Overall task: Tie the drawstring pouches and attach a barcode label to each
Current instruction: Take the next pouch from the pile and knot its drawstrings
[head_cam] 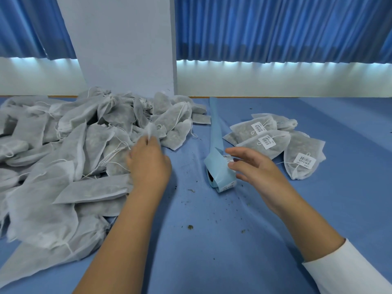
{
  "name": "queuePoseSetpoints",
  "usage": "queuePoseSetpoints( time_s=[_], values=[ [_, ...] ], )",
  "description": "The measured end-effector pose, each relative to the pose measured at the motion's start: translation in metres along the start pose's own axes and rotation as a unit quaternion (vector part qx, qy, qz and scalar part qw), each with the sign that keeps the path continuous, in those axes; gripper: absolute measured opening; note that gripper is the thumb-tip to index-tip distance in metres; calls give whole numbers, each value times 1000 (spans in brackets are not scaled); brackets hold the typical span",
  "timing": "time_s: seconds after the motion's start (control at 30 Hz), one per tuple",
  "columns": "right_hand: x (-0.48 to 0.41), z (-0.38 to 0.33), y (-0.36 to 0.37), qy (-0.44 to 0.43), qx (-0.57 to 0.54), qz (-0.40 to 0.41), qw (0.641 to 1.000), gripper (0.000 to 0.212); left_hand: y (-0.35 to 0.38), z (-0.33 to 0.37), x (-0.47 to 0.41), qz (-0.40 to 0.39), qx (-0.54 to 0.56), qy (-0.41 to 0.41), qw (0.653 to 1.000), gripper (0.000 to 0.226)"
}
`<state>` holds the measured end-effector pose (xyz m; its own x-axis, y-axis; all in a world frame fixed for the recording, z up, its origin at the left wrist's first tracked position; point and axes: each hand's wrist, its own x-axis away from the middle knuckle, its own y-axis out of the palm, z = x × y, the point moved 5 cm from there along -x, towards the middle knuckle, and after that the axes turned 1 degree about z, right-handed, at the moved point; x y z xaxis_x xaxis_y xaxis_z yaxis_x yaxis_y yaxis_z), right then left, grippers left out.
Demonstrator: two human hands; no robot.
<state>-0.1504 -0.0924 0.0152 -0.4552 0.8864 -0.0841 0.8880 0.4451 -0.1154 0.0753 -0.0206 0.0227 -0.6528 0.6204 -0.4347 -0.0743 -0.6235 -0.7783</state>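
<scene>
Now fetching: left hand [148, 164] pinches a pouch [151, 129] left of the roll [220, 172]; right hand [254, 166], fingers loose, touches the roll. Tying likely comes next.

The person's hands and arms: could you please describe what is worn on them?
The left hand and the right hand are bare: no gloves, rings or watch show. A white sleeve covers the right arm up near the elbow only. The left forearm shows no sleeve within the frame.

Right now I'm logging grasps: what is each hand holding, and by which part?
Left hand pinches a pouch by its white edge. Right hand is at the label roll; a grip there cannot be told.
</scene>
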Motion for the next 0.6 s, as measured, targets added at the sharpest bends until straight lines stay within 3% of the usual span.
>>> queuePoseSetpoints(
  time_s=[0.07, 0.17, 0.3, 0.47, 0.6],
  values=[
    [0, -1, -1, -14, 28, 16, 999, 29, -5, 9, 2, 21, 115, 38, 992, 33],
    [1, -4, -3, -46, 85, 34, 995, 29, -13, 19, 7, 56, 199, 67, 976, 30],
    [5, -12, -2, -114, 111, 50, 986, 29, -21, 23, 9, 35, 340, 30, 939, 27],
    [12, -24, -3, -195, 143, 83, 967, 30, -20, 28, 9, -25, 391, 36, 919, 29],
    [16, -27, 3, -210, 157, 47, 964, 36, -15, 35, 14, -69, 412, 58, 907, 34]
  ],
)
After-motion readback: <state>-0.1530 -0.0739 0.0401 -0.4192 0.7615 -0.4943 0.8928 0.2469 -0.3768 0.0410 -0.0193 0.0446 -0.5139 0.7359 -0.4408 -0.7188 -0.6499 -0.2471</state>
